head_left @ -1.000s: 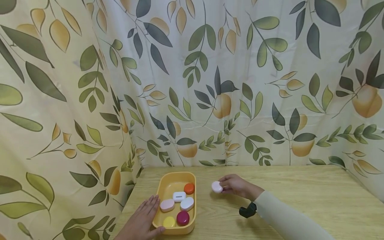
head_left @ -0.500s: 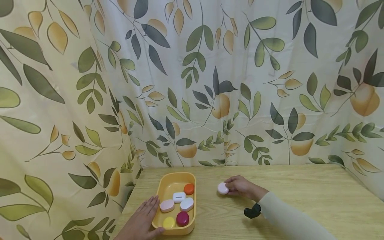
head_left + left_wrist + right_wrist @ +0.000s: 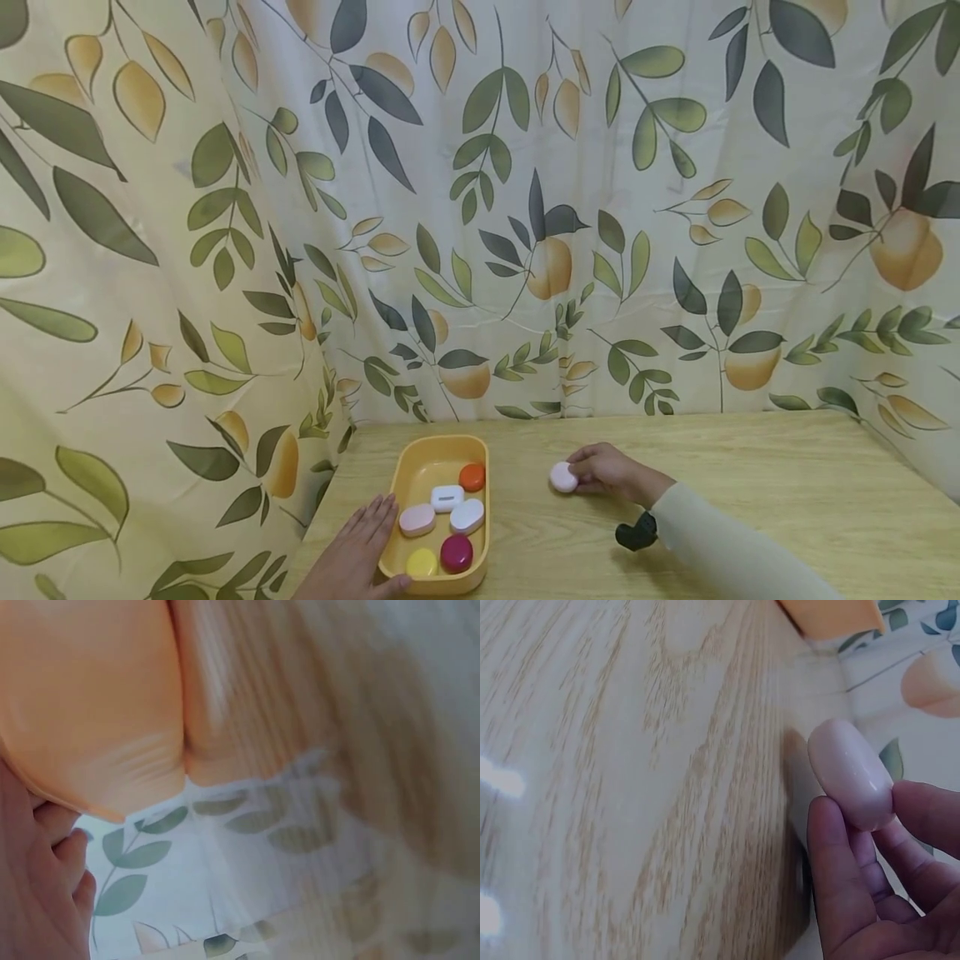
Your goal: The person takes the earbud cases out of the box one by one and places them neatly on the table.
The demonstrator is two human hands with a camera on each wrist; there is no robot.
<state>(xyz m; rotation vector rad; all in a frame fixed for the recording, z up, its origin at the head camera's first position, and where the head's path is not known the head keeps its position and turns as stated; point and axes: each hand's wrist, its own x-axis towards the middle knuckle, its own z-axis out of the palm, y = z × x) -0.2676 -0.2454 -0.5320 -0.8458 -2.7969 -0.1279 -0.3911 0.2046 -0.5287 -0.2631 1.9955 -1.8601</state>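
Observation:
My right hand (image 3: 609,471) pinches a small, rounded pale pink case (image 3: 563,477) between thumb and fingers, right of the tray. In the right wrist view the glossy pink case (image 3: 851,776) is held close to the tabletop; whether it touches is unclear. My left hand (image 3: 354,546) rests along the left side of a yellow tray (image 3: 431,454), fingers straight, thumb at the near edge. Inside the tray lie an orange round piece (image 3: 472,477), a white rounded box (image 3: 447,498), a white oval (image 3: 467,517), a pink oval (image 3: 417,520), a magenta round (image 3: 456,553) and a yellow round (image 3: 422,563).
The wooden table (image 3: 750,475) reaches far to the right of the tray. A leaf-patterned curtain (image 3: 525,250) hangs behind it and along the left. A black device (image 3: 636,532) sits under the right wrist.
My right hand has moved right, away from the tray, and slightly nearer, with the pink case still pinched. The left hand and the tray's contents stay put.

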